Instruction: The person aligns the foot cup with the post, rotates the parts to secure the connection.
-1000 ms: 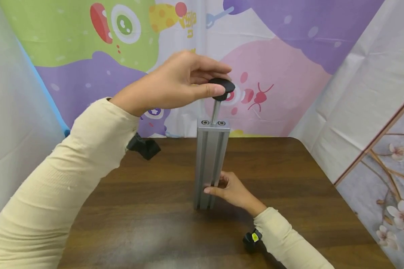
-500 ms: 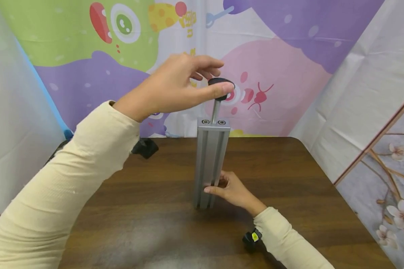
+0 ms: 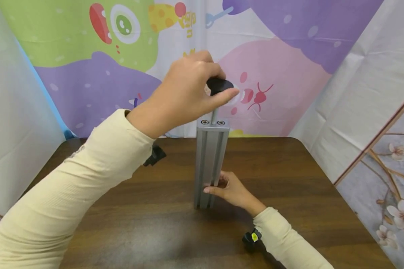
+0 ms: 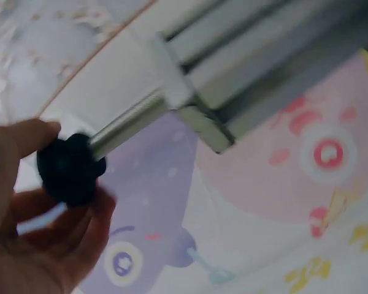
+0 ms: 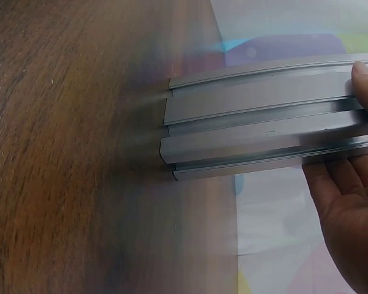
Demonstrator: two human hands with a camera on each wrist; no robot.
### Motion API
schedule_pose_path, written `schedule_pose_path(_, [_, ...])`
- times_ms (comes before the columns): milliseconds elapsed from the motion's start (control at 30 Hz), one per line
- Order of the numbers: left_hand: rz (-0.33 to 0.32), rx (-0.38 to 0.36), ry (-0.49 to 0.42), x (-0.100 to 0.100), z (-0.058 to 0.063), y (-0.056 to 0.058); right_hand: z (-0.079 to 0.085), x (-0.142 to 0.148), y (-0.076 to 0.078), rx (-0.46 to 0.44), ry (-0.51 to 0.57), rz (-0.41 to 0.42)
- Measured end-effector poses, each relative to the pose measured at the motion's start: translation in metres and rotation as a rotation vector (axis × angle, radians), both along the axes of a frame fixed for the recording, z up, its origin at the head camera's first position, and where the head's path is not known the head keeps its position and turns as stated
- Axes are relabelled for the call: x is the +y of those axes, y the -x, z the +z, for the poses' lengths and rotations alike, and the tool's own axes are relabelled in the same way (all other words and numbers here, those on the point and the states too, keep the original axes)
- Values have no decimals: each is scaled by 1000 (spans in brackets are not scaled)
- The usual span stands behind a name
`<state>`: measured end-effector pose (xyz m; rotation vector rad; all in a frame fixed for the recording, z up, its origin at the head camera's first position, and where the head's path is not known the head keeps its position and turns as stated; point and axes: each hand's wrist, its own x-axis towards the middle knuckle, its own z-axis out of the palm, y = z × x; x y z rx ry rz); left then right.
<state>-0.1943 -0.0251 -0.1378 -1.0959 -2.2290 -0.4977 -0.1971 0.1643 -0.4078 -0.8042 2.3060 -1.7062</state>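
A grey slotted aluminium profile point(image 3: 211, 164) stands upright on the table, its lower end on the wood. From its top cap rises a bare metal rod point(image 4: 132, 120) that carries a black lobed knob point(image 3: 219, 85). My left hand point(image 3: 190, 87) grips this knob, thumb along the near side and fingers curled around the far side; the left wrist view shows the fingertips around its lobes. Low on the profile, my right hand point(image 3: 233, 189) holds it between thumb and fingers. Those fingers are partly hidden behind the profile. Two round screws point(image 3: 220, 123) sit in the top cap.
The dark wooden table point(image 3: 138, 228) reaches back to a cartoon-printed curtain point(image 3: 262, 52). White cloth hangs at the left, and a flower-patterned panel point(image 3: 390, 179) stands at the right. Black wrist devices are strapped near both sleeves.
My left hand has turned about the knob, its wrist shifting right and its loosely extended fingers curling around the knob. My right hand and the profile have stayed still.
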Motion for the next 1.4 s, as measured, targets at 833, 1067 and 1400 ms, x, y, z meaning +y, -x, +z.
schedule_pose_path(833, [65,-57,-40,-4,1,-1,2,-2,0,5,-23,-22])
schedule_pose_path(1067, [196,153,-7,4,-4,-7,1,-1,1,-14,-3,-9])
schedule_pose_path(1400, [-68,-385,-42,-10,12,-2,-1,-1,1,-13,-7,-14])
